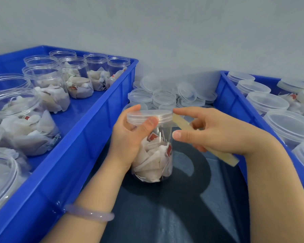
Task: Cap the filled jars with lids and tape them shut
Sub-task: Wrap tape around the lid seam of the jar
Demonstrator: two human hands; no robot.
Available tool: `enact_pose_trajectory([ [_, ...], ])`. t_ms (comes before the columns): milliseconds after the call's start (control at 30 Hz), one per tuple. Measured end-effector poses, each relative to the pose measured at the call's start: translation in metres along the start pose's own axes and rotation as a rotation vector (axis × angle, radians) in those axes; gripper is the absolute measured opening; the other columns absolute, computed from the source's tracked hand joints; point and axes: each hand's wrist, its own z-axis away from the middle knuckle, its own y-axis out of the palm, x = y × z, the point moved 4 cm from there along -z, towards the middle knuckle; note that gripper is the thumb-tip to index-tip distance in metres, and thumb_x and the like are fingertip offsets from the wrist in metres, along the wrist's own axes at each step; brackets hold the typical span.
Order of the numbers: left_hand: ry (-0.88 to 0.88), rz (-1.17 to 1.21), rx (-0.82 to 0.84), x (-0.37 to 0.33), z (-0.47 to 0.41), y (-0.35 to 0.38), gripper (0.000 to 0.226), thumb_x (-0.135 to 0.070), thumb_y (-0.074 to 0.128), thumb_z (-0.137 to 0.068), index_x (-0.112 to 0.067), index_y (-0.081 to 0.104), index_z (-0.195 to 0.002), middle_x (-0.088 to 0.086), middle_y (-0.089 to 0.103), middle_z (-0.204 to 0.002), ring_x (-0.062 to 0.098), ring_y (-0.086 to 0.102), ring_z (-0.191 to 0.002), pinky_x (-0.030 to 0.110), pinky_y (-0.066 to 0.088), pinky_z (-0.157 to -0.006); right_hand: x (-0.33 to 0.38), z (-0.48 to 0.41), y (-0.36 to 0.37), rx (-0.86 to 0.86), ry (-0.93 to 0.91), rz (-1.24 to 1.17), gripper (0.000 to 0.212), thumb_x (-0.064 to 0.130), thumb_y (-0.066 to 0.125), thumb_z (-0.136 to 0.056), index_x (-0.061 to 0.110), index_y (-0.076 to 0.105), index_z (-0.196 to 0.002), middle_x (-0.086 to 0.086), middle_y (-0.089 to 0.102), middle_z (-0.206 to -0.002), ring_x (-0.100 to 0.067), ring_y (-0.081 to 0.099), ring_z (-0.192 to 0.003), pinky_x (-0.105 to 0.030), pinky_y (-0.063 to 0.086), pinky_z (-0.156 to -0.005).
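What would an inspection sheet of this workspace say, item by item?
Surface: dark top between left crate and right crate, both blue.
Job's things: filled jar with lid on; tape strip meets the lid's edge; open filled jars in left crate; capped jars in right crate.
Clutter: loose lids piled behind the jar.
Grippers: left hand grips jar, thumb on lid; right hand holds tape strip.
Cables: nothing seen.
Surroundings: plain grey wall.

left crate (pixel 88 130): cropped | tape strip (pixel 182 122): middle behind right hand (pixel 221 135) | loose lids (pixel 165 97): seemingly blurred
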Motion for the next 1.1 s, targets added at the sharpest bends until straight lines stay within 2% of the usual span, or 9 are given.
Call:
enact_pose_trajectory([
  [67,-0.043,0.050,0.035,0.001,-0.003,-0.003,0.063,-0.039,0.078,-0.055,-0.024,0.058,-0.113,-0.007,0.073,-0.091,0.006,0.070,-0.082,0.017,0.053,-0.067,0.000,0.003,-0.006,-0.038,-0.004,-0.021,0.098,0.077,0.057,-0.039,0.050,0.044,-0.132,0.011,0.063,-0.075,-0.003,0.062,-0.054,-0.018,0.041,-0.065],
  [167,-0.109,0.121,0.094,0.002,-0.003,-0.003,0.072,-0.043,0.078,-0.049,-0.017,0.058,-0.113,-0.001,0.073,-0.087,0.018,0.072,-0.078,0.029,0.057,-0.066,-0.003,0.008,-0.016,-0.109,0.018,-0.036,0.096,0.079,0.056,-0.038,0.049,0.046,-0.128,0.003,0.070,-0.069,-0.001,0.062,-0.053,-0.024,0.041,-0.068],
  [267,-0.155,0.152,0.166,0.002,0.000,0.002,0.090,-0.053,0.089,-0.032,-0.016,0.060,-0.109,0.002,0.073,-0.087,0.018,0.071,-0.076,0.029,0.057,-0.060,-0.006,0.010,-0.020,-0.151,0.064,-0.013,0.096,0.078,0.055,-0.038,0.047,0.046,-0.129,0.003,0.070,-0.062,0.002,0.063,-0.059,-0.024,0.040,-0.070],
  [367,-0.181,0.153,0.191,0.003,0.000,0.003,0.100,-0.067,0.086,-0.026,-0.018,0.062,-0.109,0.000,0.073,-0.087,0.018,0.071,-0.080,0.028,0.055,-0.062,-0.008,0.009,-0.020,-0.176,0.085,-0.004,0.091,0.074,0.059,-0.045,0.043,0.049,-0.130,0.008,0.068,-0.058,0.000,0.064,-0.064,-0.020,0.039,-0.070],
  [467,-0.189,0.149,0.204,0.003,0.000,0.002,0.099,-0.070,0.085,-0.026,-0.020,0.062,-0.109,0.000,0.073,-0.091,0.017,0.071,-0.085,0.028,0.055,-0.065,-0.008,0.008,-0.020,-0.189,0.097,-0.010,0.081,0.067,0.064,-0.055,0.040,0.049,-0.131,0.008,0.068,-0.057,0.001,0.065,-0.066,-0.019,0.039,-0.070],
  [600,-0.199,0.178,0.225,0.003,0.002,0.005,0.100,-0.069,0.085,-0.026,-0.019,0.063,-0.109,0.001,0.073,-0.093,0.019,0.070,-0.087,0.030,0.055,-0.068,-0.008,0.007,-0.019,-0.184,0.110,-0.011,0.089,0.069,0.063,-0.050,0.037,0.048,-0.132,0.010,0.068,-0.059,0.001,0.065,-0.064,-0.017,0.038,-0.067],
  [767,-0.229,0.314,0.270,0.000,0.005,0.011,0.100,-0.059,0.090,-0.026,-0.011,0.061,-0.108,0.007,0.072,-0.088,0.021,0.071,-0.077,0.030,0.056,-0.058,-0.007,0.006,-0.019,-0.189,0.098,0.022,0.102,0.077,0.051,-0.039,0.037,0.047,-0.133,0.011,0.069,-0.060,0.001,0.064,-0.062,-0.020,0.041,-0.067],
  [1033,-0.254,0.346,0.332,0.000,0.009,0.016,0.096,-0.059,0.090,-0.028,-0.012,0.061,-0.106,0.006,0.072,-0.086,0.020,0.070,-0.074,0.033,0.059,-0.061,-0.009,0.003,-0.015,-0.165,0.102,0.058,0.100,0.077,0.048,-0.044,0.037,0.045,-0.135,0.016,0.067,-0.060,0.000,0.065,-0.061,-0.018,0.041,-0.063],
  [1100,-0.251,0.349,0.345,0.001,0.009,0.016,0.089,-0.059,0.090,-0.029,-0.013,0.064,-0.101,0.007,0.071,-0.086,0.020,0.070,-0.074,0.033,0.059,-0.062,-0.009,0.001,-0.014,-0.146,0.113,0.055,0.099,0.076,0.049,-0.045,0.036,0.044,-0.136,0.017,0.067,-0.060,0.000,0.065,-0.063,-0.015,0.039,-0.062],
])
